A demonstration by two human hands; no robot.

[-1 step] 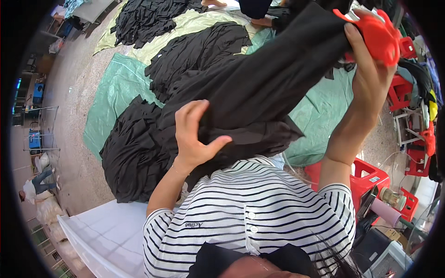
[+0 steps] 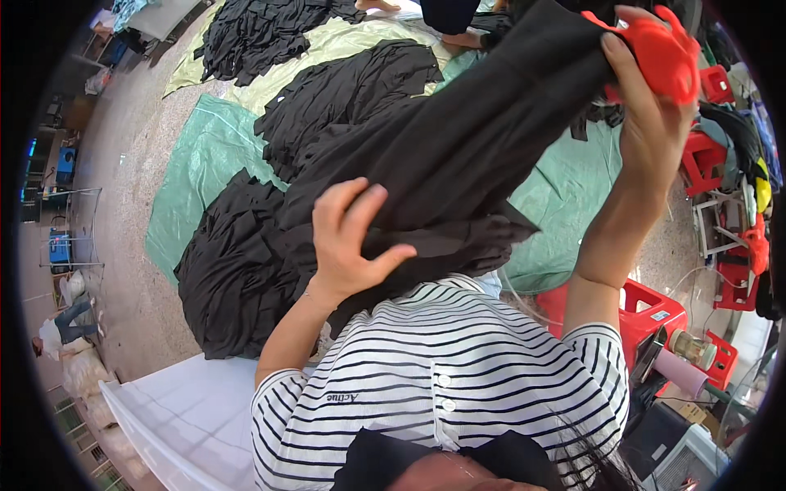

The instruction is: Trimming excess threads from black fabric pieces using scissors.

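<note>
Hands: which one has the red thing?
The right hand, at upper right with the red thing and black cloth; the left hand, lower down, has nothing red.

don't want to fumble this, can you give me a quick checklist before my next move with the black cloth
1. Black cloth gripped at its raised end: ok, the right hand has it with the thumb against it.
2. Left hand free: ok, fingers spread and not closed on anything.
3. Cloth smooth: not ok, its lower part is bunched in folds.
4. Red item at the right hand identified: cannot tell what it is.
5. Pile beyond the cloth on sheeting: ok, sheets show around it.
</note>
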